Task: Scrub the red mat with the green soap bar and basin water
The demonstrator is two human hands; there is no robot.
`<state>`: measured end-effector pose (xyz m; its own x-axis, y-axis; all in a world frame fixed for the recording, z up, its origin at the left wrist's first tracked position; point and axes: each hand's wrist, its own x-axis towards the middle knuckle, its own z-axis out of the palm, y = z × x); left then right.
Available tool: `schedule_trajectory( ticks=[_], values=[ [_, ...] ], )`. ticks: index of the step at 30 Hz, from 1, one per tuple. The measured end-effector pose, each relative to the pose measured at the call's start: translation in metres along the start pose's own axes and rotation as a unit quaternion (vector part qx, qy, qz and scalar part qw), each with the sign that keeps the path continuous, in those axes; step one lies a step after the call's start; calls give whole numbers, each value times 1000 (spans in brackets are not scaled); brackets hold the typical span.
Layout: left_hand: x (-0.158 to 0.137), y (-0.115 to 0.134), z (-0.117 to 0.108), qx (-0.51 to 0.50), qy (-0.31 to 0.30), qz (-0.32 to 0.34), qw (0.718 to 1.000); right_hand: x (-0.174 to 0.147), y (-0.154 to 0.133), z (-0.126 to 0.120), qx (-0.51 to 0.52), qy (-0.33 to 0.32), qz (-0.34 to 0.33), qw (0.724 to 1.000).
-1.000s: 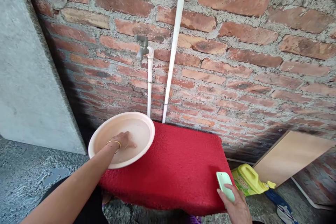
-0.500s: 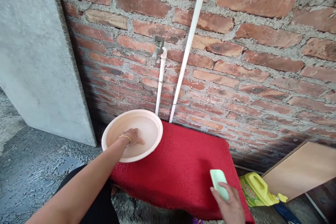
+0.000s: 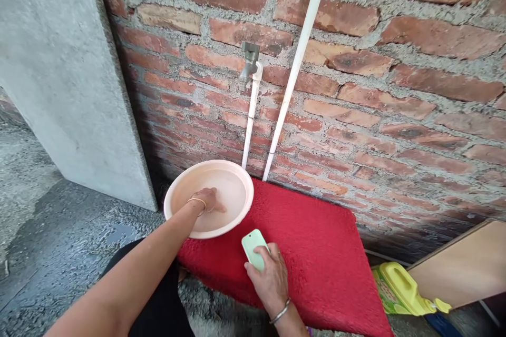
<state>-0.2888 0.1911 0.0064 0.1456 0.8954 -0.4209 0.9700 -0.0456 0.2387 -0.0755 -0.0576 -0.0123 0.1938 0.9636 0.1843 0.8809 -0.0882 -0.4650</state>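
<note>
My left hand (image 3: 209,200) dips into cloudy water in a pale pink basin (image 3: 168,197). Its thumb side points out from the palm, the fingers look loosely apart, and the water partly hides them. My right hand (image 3: 272,274) grips a pale green scrub brush (image 3: 253,242) with a rounded end and a small hole near its tip. The bristle side is turned away from view. Under the brush lies a red fuzzy cloth (image 3: 324,253) that covers a low raised surface. The basin stands at the far left end of this cloth.
A tap (image 3: 249,63) on a white pipe comes up against the brick wall (image 3: 356,116), beside a taller white pipe (image 3: 294,73). At left leans a grey slab (image 3: 79,84). A yellow jug (image 3: 407,292) and a tan board (image 3: 466,263) are at lower right.
My right hand has carried the brush left across the red cloth, from its right side to near the basin. The left hand stays in the water. The view has shifted slightly.
</note>
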Motion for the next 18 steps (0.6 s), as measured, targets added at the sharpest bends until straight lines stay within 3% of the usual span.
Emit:
schedule_trajectory(
  ticks=[3,7,14,16,18],
  values=[
    [-6,4,-4,18,-26,-2,1000,4,0,4,-2,-2,-3,1000],
    [-9,6,-6,20,-30,4,999,0,42,-8,9,23,39,999],
    [-9,6,-7,7,-25,2,1000,-30,164,-77,-37,105,224,968],
    [-9,6,-8,9,-30,3,999,-36,178,-92,-60,125,274,952],
    [-8,5,-8,13,-32,5,999,-37,170,-94,-52,131,288,947]
  ],
)
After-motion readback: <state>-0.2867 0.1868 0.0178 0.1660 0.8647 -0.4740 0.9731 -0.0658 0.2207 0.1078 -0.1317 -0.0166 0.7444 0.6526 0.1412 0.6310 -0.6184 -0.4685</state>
